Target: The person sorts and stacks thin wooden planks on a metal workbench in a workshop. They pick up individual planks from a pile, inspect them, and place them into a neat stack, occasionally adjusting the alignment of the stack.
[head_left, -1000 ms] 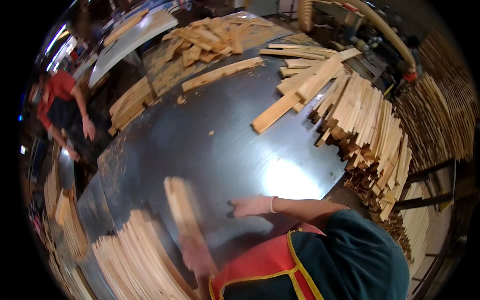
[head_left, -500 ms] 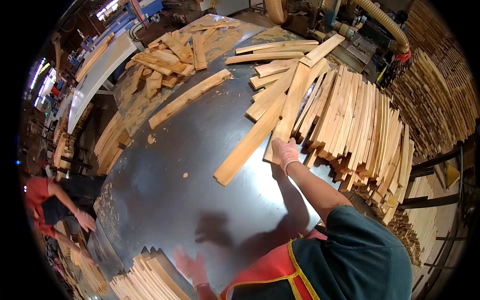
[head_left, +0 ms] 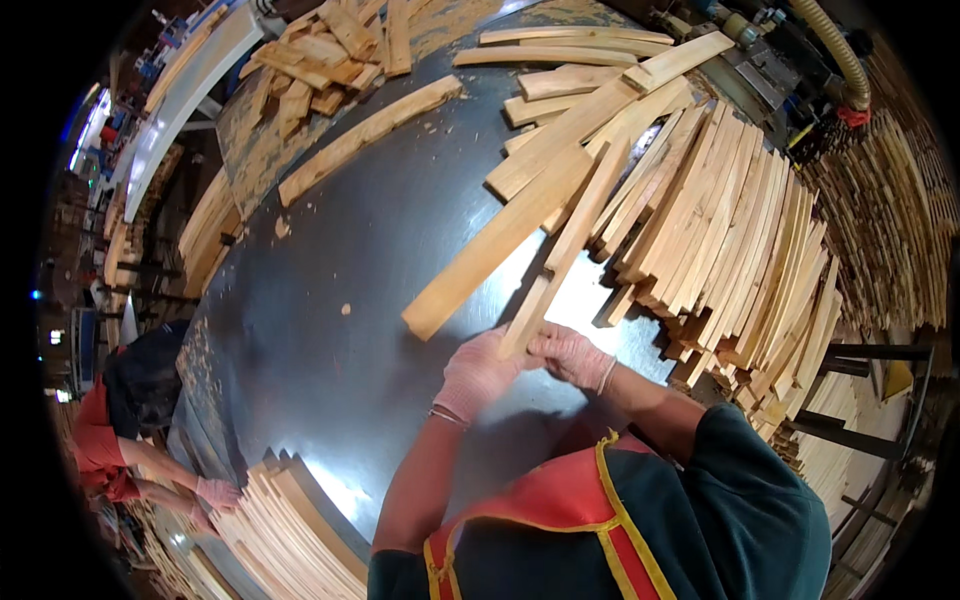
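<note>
Near the middle of the metal table (head_left: pixel 330 370), both of my hands grip the near end of a narrow wooden board (head_left: pixel 568 248). My left hand (head_left: pixel 478 375), in a pale pink glove, is closed around its left side. From the right, my right hand (head_left: pixel 575 357), gloved alike, pinches the same end. The board is turned onto its edge and slants away to the upper right, its far end by the other boards. Left of it lies a flat wooden board (head_left: pixel 490 250), crossing several more in a loose heap.
Boards on edge (head_left: pixel 700 210) form a long row at right. Short offcuts (head_left: pixel 320 60) lie heaped at the far left, near a curved plank (head_left: pixel 370 135). At the lower left, a co-worker's gloved hands (head_left: pixel 218 493) touch a board stack (head_left: pixel 290 530). Machinery (head_left: pixel 765 70) stands at the far right.
My left hand has come up from the lower edge onto the board. My right hand has drawn the board nearer and tipped it on edge. The co-worker's hands have reached the lower-left stack.
</note>
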A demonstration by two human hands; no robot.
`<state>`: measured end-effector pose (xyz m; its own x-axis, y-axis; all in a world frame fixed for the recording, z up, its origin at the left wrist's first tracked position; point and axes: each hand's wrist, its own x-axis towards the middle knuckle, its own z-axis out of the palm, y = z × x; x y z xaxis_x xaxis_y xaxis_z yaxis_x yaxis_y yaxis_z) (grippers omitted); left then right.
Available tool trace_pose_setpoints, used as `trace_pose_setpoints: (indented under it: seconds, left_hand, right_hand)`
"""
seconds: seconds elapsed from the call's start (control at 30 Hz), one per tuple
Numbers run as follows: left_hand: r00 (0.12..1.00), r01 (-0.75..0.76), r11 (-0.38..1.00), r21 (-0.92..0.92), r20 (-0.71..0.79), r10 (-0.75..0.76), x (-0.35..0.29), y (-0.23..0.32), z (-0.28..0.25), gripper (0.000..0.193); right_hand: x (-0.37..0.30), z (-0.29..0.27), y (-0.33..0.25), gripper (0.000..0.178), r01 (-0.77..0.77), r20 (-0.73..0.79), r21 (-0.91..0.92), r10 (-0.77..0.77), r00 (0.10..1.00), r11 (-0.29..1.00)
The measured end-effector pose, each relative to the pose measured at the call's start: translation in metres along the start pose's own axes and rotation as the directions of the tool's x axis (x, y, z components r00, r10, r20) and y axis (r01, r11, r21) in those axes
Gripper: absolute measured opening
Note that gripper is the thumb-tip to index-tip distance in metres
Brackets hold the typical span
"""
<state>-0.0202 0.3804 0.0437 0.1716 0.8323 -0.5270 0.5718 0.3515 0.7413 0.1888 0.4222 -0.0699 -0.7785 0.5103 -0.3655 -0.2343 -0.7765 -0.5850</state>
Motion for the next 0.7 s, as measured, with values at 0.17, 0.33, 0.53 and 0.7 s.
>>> trace_pose_setpoints:
  seconds: [0.17,0.33,0.53,0.7]
  left_hand:
    - [0.884,0.071,0.909,0.411,-0.448,0.134,-0.066,-0.056,0.047,0.055]
    - [0.811,0.210,0.858,0.468,-0.573,0.114,-0.160,-0.100,0.079,0.055]
    - [0.511,0.771,0.577,0.270,-0.803,-0.307,-0.281,-0.161,0.107,0.026]
    - [-0.089,0.904,0.357,-0.234,-0.921,-0.380,-0.467,-0.273,0.133,0.036]
  right_hand:
    - [0.008,0.022,-0.033,0.047,0.072,-0.018,0.352,-0.070,0.997,0.933]
    - [0.010,0.096,0.024,0.026,-0.029,-0.188,0.136,0.054,0.981,0.990]
    - [-0.019,0.231,0.142,0.053,-0.259,0.061,-0.296,0.289,0.955,0.919]
    - [-0.024,0.228,0.152,0.045,-0.337,0.092,-0.492,0.433,0.897,0.803]
